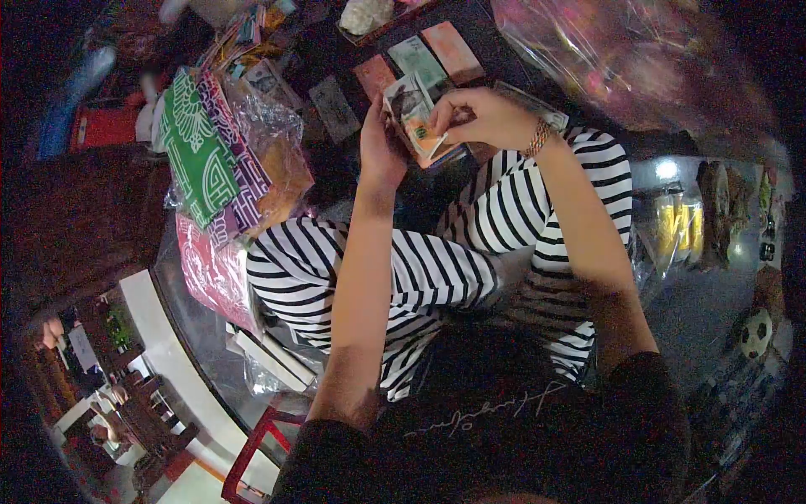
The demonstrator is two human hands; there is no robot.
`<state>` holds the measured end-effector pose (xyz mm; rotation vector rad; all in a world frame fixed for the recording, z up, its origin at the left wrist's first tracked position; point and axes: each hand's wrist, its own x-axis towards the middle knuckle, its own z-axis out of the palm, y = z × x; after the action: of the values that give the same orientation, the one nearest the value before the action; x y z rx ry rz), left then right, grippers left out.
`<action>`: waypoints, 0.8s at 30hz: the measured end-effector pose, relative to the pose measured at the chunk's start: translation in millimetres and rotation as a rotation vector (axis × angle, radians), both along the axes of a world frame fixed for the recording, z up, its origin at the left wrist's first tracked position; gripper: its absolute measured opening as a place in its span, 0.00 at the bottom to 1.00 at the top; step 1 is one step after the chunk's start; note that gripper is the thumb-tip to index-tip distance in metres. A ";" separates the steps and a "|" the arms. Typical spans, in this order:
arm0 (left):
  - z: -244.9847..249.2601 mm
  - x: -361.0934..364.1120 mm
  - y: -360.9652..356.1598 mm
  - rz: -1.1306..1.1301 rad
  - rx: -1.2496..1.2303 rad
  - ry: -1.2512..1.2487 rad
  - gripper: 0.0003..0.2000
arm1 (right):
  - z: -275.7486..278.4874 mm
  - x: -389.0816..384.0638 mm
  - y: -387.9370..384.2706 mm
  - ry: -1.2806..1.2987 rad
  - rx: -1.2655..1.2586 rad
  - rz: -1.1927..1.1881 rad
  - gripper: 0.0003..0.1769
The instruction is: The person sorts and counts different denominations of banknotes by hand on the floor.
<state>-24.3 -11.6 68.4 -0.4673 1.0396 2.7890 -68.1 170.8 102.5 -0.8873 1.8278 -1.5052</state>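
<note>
My left hand (384, 144) is closed round the side of a stack of banknotes (409, 102), holding it tilted above my crossed legs. The top note carries a dark portrait and an orange patch. My right hand (477, 118) pinches at the right edge of the notes with thumb and fingers. Just beyond the hands lie a green bundle of notes (417, 63), an orange-red bundle (453, 50) and a red bundle (372, 76). A greyish bundle (333, 109) sits to their left. Another bundle (537, 102) is partly hidden behind my right wrist.
On the left, plastic-wrapped green patterned paper (197, 147) leans above a pink packet (214, 269). A large clear plastic bag (588, 50) fills the upper right. Yellow packages (678, 223) and a soccer ball picture (756, 333) are at right. A red frame (252, 449) stands lower left.
</note>
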 end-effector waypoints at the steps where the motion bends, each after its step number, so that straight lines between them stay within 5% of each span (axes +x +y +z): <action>1: 1.5 -0.1 1.5 0.050 -0.008 -0.046 0.18 | -0.4 0.2 0.1 0.000 0.001 0.000 0.06; 10: -10.7 4.0 -0.5 0.049 -0.241 0.052 0.12 | 7.6 -11.6 20.1 -0.040 0.035 0.034 0.14; 13: -7.8 4.4 0.8 0.042 -0.241 0.008 0.12 | -26.3 -40.0 38.3 -0.016 0.028 -0.238 0.16; 15: -9.7 5.0 0.9 0.031 -0.222 0.015 0.11 | -57.7 -59.1 48.0 0.300 0.543 -0.480 0.21; 16: -9.6 4.9 1.0 0.020 -0.207 0.023 0.11 | -60.7 -64.1 46.5 0.300 0.542 -0.482 0.21; 18: -9.6 5.2 1.7 0.024 -0.213 0.000 0.11 | -66.9 -69.3 41.1 0.345 0.978 -0.504 0.22; 24: -12.8 8.3 0.6 0.028 -0.206 0.000 0.11 | -76.9 -64.0 24.1 0.302 1.188 -0.633 0.20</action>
<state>-15.9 -11.0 55.6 -0.5079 1.3373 2.7173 -132.1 194.9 25.5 0.0845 2.8152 -0.2910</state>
